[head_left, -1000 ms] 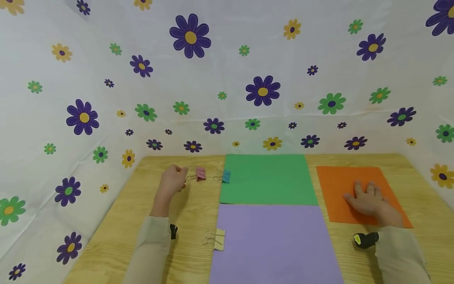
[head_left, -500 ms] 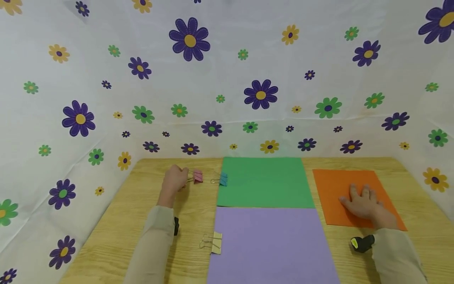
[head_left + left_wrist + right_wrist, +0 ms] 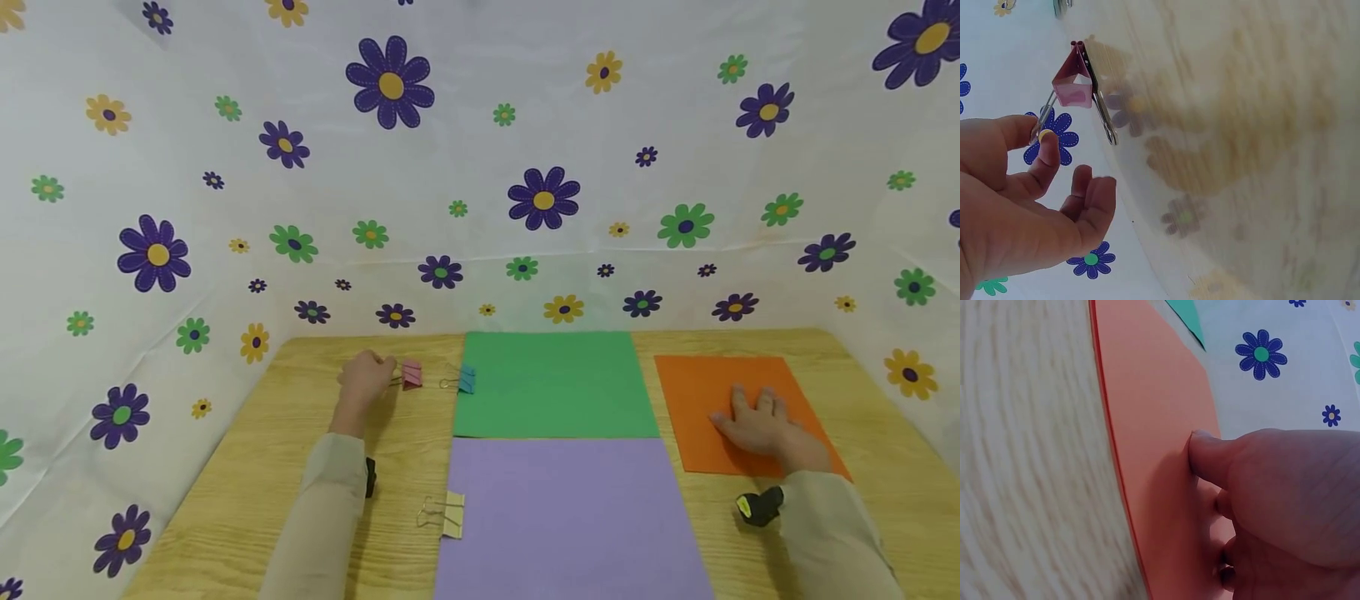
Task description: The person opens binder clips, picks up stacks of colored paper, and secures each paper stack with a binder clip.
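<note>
At the back left of the table, my left hand (image 3: 365, 377) pinches one wire handle of a pink binder clip (image 3: 412, 375) between thumb and index finger. In the left wrist view the pink clip (image 3: 1074, 78) stands on the wood, its other handle lying against the table; the remaining fingers curl loosely. My right hand (image 3: 763, 423) rests with spread fingers on an orange sheet stack (image 3: 690, 400). The right wrist view shows the thumb and fingertips touching the orange surface (image 3: 1147, 406).
A blue binder clip (image 3: 467, 380) sits at the left edge of a green sheet (image 3: 555, 383). Nearer, a cream binder clip (image 3: 453, 514) is at the left edge of a purple sheet (image 3: 562, 517). Flowered white cloth (image 3: 450, 150) encloses the wooden table (image 3: 247, 500).
My left hand has come up to the pink clip and taken hold of its handle. The right hand stays on the orange sheets. The head view has shifted slightly.
</note>
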{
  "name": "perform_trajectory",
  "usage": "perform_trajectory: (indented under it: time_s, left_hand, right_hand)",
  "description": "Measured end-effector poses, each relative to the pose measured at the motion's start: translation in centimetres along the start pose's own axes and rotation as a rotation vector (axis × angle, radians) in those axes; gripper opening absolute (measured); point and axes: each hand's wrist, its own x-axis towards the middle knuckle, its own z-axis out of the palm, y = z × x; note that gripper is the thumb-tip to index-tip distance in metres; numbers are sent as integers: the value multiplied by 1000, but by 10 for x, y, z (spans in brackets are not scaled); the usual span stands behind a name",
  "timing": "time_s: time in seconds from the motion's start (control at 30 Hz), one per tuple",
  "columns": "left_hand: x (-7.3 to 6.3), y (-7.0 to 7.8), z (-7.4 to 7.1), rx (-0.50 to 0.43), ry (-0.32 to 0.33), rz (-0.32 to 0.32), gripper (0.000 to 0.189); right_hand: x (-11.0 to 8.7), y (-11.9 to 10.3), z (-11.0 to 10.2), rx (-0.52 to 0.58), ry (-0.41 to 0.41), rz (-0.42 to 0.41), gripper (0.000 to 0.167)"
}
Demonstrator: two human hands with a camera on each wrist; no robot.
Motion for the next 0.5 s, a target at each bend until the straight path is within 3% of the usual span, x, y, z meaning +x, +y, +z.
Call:
perform_trajectory:
  time_s: [0.5]
  left_hand:
    - [-6,6,6,-94,5,-38,32]
  right_hand:
    - [-3,-4,-4,-1,-8,21,80]
